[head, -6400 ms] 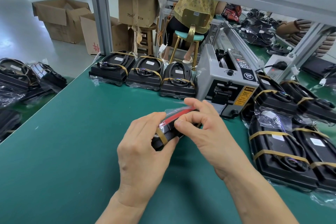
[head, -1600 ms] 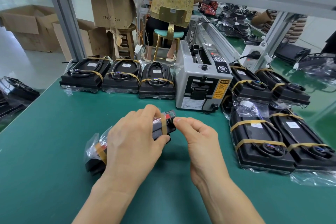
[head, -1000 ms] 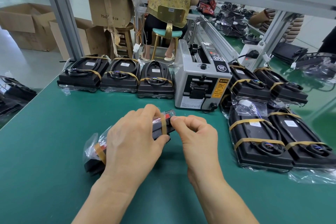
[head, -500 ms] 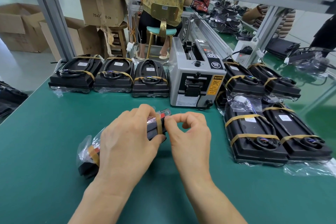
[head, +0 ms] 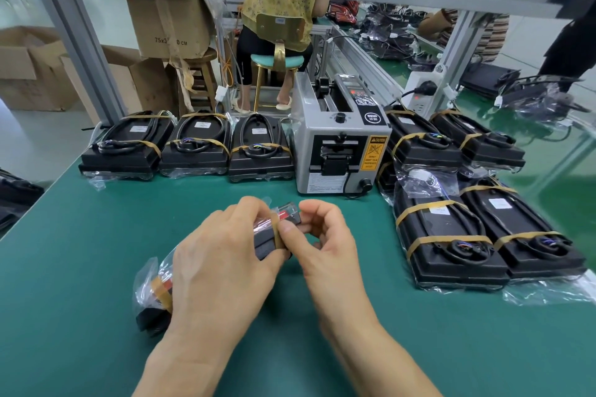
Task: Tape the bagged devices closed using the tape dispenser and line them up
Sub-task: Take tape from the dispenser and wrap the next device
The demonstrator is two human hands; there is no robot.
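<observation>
Hands meet in front of the tape dispenser [head: 342,145] on the green desk [head: 80,267]; the left hand [head: 222,271] lies curled over a bagged device [head: 154,296], gripping it; the right hand [head: 325,238] pinches the brown tape [head: 276,232] at the device's far end; three taped devices [head: 193,145] stand in a row left of the dispenser; more lie to its right.

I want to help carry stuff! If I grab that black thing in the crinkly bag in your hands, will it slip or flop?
The bagged device probably stays stiff: it looks like a hard black block. Its clear plastic looks shiny, so it may be slippery. The loose bag end by the left hand would likely flop.
</observation>
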